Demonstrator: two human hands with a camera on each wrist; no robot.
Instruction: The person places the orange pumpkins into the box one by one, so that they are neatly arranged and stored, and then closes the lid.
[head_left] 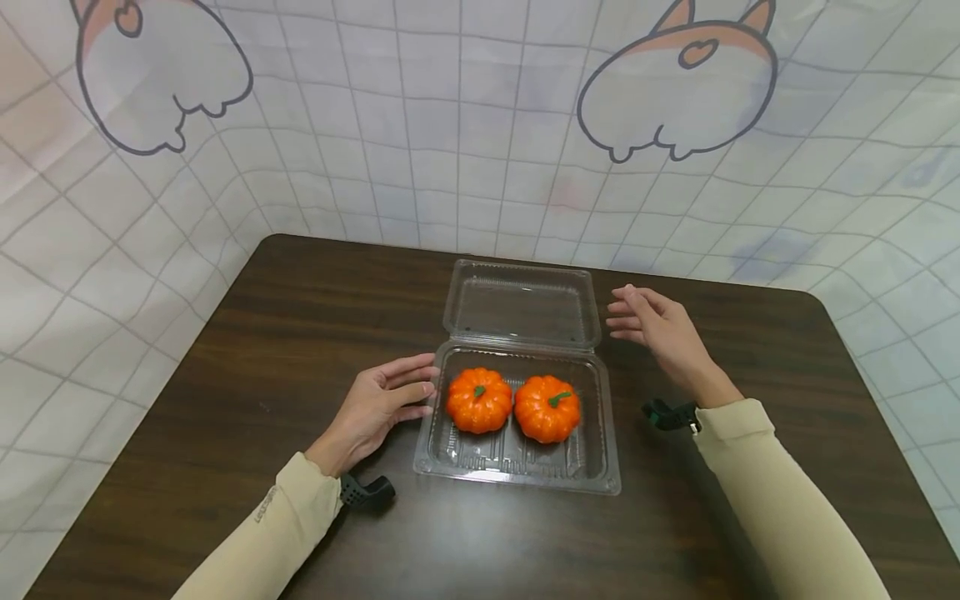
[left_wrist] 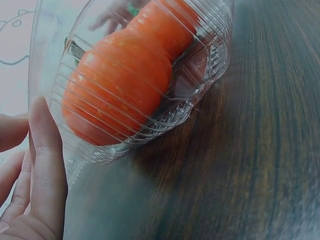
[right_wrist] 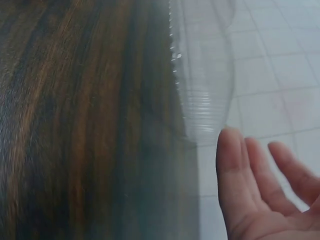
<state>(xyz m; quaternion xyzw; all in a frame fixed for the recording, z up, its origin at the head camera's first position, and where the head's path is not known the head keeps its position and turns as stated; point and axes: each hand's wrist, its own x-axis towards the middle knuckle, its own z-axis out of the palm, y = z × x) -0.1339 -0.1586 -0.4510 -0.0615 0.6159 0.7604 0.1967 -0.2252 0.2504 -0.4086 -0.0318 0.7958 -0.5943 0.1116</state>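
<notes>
Two small orange pumpkins with green stems, a left one [head_left: 479, 402] and a right one [head_left: 548, 410], sit side by side in a clear plastic clamshell container [head_left: 517, 478]. Its hinged lid [head_left: 522, 304] lies back, away from the person. My left hand [head_left: 381, 406] is at the container's left side, fingertips right at the rim and fingers loosely bent. In the left wrist view, a pumpkin [left_wrist: 117, 87] shows through the ribbed wall beside the fingers [left_wrist: 46, 160]. To the right of the lid, my right hand [head_left: 660, 329] hovers with relaxed fingers, holding nothing, its fingertips near the lid's edge.
The container stands on a dark wood-grain table [head_left: 300, 317]. A white gridded cloth [head_left: 420, 150] with cartoon animal prints hangs behind the table and at its sides. Dark straps, one on the left wrist [head_left: 366, 492] and one on the right [head_left: 667, 414], stick out below the sleeves.
</notes>
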